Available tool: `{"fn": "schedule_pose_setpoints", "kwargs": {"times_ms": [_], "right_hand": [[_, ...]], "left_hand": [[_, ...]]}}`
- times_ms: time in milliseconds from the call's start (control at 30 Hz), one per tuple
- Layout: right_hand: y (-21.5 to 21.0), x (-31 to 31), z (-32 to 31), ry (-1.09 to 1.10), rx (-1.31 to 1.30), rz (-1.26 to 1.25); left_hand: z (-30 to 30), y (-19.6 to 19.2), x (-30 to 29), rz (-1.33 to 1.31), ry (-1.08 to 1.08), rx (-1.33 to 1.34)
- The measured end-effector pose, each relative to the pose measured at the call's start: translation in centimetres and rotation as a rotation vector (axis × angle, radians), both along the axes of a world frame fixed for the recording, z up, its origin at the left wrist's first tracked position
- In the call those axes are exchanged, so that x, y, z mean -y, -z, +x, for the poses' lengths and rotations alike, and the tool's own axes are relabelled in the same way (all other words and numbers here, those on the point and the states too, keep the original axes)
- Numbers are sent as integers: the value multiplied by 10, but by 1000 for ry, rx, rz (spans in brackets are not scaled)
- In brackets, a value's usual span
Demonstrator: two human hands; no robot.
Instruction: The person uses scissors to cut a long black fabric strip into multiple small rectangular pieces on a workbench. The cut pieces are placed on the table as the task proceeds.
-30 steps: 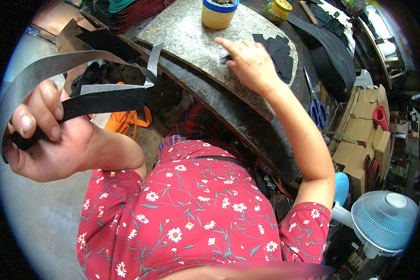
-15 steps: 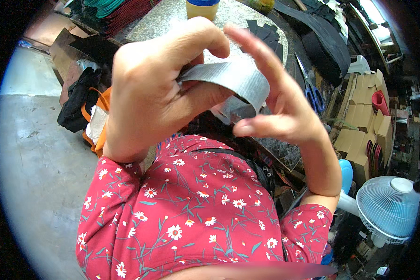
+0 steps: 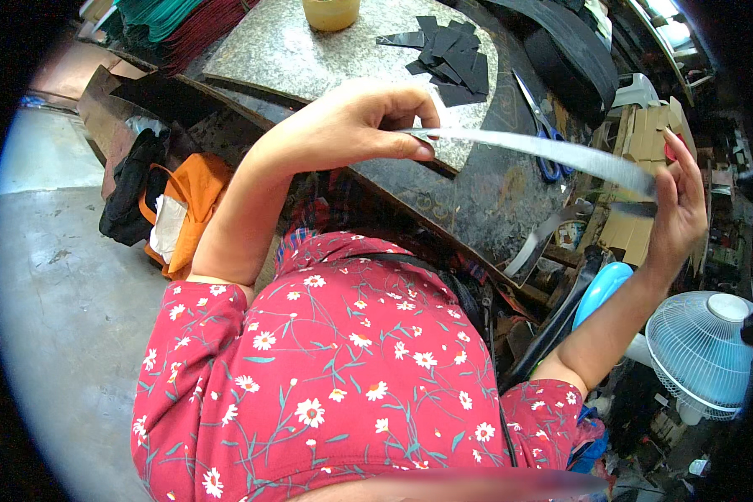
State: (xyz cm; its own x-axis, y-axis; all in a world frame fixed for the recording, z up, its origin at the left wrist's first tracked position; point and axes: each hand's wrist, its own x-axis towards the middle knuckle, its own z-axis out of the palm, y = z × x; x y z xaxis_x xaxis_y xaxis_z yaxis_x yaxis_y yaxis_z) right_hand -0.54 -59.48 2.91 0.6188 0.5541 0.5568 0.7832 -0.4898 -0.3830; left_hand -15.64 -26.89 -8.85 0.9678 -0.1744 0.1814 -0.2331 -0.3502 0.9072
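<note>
A long grey strip (image 3: 544, 149), dark on its other side, is stretched between my hands above the work table. My left hand (image 3: 376, 125) pinches one end between thumb and fingers, over the front of a speckled board (image 3: 268, 50). Farther along, my right hand (image 3: 680, 201) grips the strip near the right side, some fingers raised. From there a loose tail appears to loop back and hang by the table's right edge; part of it is blurred. Black cut pieces (image 3: 452, 54) lie piled on the board beyond my left hand.
Blue-handled scissors (image 3: 550, 159) lie right of the board, near a wide black roll of material (image 3: 573, 58). A tub of yellowish stuff (image 3: 330, 15) stands on the board. Cardboard boxes (image 3: 632, 234) and a fan (image 3: 701, 351) are at right; an orange bag (image 3: 201, 197) is at left.
My hands were close together with the strip curled between them. The right hand has moved far out to the right, drawing the strip long and nearly straight.
</note>
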Motion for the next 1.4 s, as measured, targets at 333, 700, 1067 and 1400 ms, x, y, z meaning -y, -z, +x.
{"fn": "schedule_pose_setpoints", "kwargs": {"times_ms": [333,700,1067,1400], "right_hand": [[78,-38,94,188,154,5],[86,-129,-42,-562,-660,3],[40,-36,33,196,327,-562],[4,-35,41,-211,-422,324]], "left_hand": [[-8,24,-31,6,-240,-208],[-9,-25,12,125,-235,136],[-88,-43,-80,-646,-539,387],[-55,-45,-33,-643,-435,315]]}}
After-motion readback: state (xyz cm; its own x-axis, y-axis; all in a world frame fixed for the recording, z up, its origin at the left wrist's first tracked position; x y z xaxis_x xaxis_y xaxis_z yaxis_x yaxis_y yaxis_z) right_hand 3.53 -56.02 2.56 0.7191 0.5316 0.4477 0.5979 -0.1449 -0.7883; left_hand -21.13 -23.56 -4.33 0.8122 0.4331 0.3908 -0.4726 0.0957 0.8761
